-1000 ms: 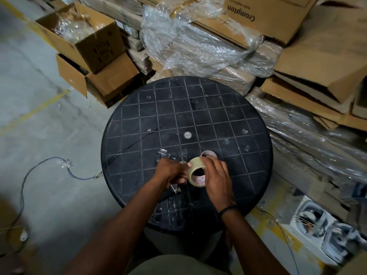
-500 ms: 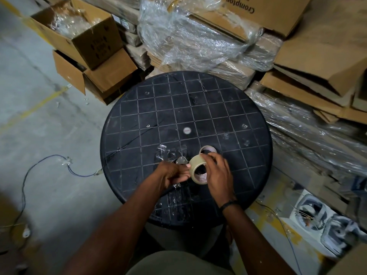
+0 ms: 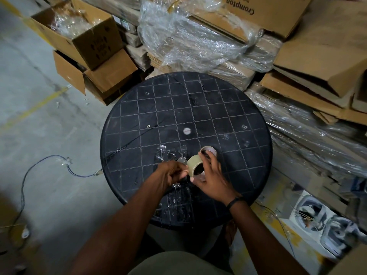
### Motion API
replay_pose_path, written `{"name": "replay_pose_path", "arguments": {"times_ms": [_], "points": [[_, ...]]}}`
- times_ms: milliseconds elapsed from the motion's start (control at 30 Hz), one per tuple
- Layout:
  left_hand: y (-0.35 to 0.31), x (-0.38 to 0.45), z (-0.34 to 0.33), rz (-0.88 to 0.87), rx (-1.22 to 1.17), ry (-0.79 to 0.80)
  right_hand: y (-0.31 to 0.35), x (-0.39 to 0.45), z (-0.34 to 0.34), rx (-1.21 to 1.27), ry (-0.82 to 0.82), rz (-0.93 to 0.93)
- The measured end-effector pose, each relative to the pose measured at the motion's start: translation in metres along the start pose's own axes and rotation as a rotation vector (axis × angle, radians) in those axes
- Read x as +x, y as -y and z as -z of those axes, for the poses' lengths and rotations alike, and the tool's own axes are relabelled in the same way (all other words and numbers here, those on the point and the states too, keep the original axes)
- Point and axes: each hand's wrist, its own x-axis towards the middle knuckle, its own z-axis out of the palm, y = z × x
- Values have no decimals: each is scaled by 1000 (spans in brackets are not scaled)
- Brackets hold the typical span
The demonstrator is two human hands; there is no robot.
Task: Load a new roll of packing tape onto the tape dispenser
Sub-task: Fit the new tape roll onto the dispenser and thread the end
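Observation:
A tan roll of packing tape (image 3: 194, 165) is held on edge just above the round black table (image 3: 228, 108), near its front. My right hand (image 3: 212, 179) grips the roll from the right, fingers over its top. My left hand (image 3: 171, 175) is closed on the tape dispenser (image 3: 182, 160), of which only a small metal part shows beside the roll; the rest is hidden in my fist. A second ring, an empty-looking tape core (image 3: 208, 151), lies flat on the table just behind the roll.
Crumpled bits of clear tape (image 3: 162, 153) stick to the table near my hands. Cardboard boxes (image 3: 95, 42) and plastic-wrapped stacks (image 3: 190, 36) crowd the back and right. A blue cable (image 3: 49, 163) lies on the concrete floor at left.
Both hands stay together at the roll; my right hand has turned the roll slightly, its opening now facing more toward me. The view shifted a little.

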Motion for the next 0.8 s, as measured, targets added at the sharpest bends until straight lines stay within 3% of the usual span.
{"name": "replay_pose_path", "arguments": {"times_ms": [67, 167, 233, 467, 633, 733, 800], "points": [[-2, 1, 0, 1, -26, 24, 0, -2, -1, 3, 33, -21], [-6, 3, -6, -4, 4, 27, 4, -1, -2, -54, -160, -29], [-9, 7, -10, -17, 59, -19, 6, 5, 0, -169, -199, -2], [-13, 35, 1, 3, 302, -114, -2, 25, 10, -529, -16, 152], [-20, 52, 29, -104, 480, -262, -23, 17, 6, -590, 221, 263], [-21, 55, 36, -83, 659, -167, -31, 17, -2, -549, 241, 263], [-18, 58, 42, 2, 681, -89, -34, 19, -6, -480, 241, 163]]}}
